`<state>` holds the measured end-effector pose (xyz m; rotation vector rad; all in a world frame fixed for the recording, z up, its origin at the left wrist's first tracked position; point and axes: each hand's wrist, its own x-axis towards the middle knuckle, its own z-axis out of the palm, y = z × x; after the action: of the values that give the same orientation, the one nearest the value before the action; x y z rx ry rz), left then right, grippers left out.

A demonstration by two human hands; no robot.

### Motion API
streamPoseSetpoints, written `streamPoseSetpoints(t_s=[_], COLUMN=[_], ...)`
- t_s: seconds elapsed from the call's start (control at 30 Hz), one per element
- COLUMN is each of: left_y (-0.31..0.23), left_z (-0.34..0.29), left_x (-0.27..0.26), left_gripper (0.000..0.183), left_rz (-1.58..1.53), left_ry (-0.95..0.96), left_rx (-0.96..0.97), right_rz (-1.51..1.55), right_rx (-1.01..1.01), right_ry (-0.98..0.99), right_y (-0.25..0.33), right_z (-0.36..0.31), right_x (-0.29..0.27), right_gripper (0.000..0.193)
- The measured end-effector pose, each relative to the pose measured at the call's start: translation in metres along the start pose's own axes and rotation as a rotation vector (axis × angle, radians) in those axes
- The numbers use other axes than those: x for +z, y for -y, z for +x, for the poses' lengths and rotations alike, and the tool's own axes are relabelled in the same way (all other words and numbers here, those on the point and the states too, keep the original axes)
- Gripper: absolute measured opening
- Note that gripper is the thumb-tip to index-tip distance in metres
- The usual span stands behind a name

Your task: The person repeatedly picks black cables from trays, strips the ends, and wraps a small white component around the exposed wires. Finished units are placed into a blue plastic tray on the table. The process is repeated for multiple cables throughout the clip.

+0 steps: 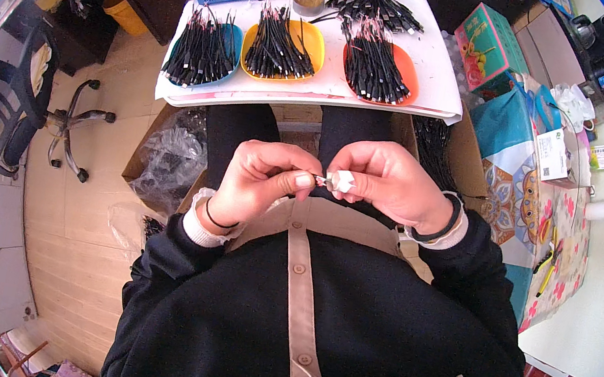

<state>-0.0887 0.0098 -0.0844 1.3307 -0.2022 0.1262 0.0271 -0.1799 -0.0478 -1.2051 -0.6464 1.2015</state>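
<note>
A person seen from above holds a small white piece (341, 181) at chest height, between both hands; the left hand (259, 181) pinches its near end, the right hand (391, 181) grips its other side. The work looks like fine fitting, calling for steady fingertips; ahead, the table (446, 93) carries blue (235, 41), yellow (313, 37) and orange (410, 67) trays of black cables, its edge well clear of the hands.

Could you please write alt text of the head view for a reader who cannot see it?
Seen from above, a seated person's left hand and right hand pinch a small white part between them at chest height. Beyond, a white table holds blue, yellow and orange trays of black cable pieces.
</note>
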Motion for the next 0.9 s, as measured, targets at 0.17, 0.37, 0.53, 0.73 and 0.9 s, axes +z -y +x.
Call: streamPoseSetpoints(t_s=[0.17, 0.37, 0.53, 0.73, 0.9], left_y=[0.009, 0.007, -0.001, -0.027, -0.029], left_z=[0.005, 0.006, 0.007, -0.001, -0.004], left_x=[0.002, 0.009, 0.017, 0.015, 0.016], left_gripper=[0.017, 0.017, 0.015, 0.009, 0.01], left_rz=[-0.59, -0.909, -0.887, 0.399, 0.137], left_ry=[0.103, 0.225, 0.214, -0.018, -0.087], left_rx=[-0.125, -0.28, -0.263, 0.297, 0.086], right_rz=[-0.693, -0.849, -0.78, -0.389, -0.632], right_rx=[-0.653, -1.072, -1.096, -0.987, -0.923], right_ry=[-0.135, -0.055, -0.068, -0.205, -0.138], right_y=[0.008, 0.013, 0.009, -0.016, -0.004], right_z=[0.006, 0.016, 0.012, 0.011, 0.008], right_x=[-0.003, 0.005, 0.011, 0.024, 0.002], right_gripper=[0.022, 0.022, 0.02, 0.014, 0.023])
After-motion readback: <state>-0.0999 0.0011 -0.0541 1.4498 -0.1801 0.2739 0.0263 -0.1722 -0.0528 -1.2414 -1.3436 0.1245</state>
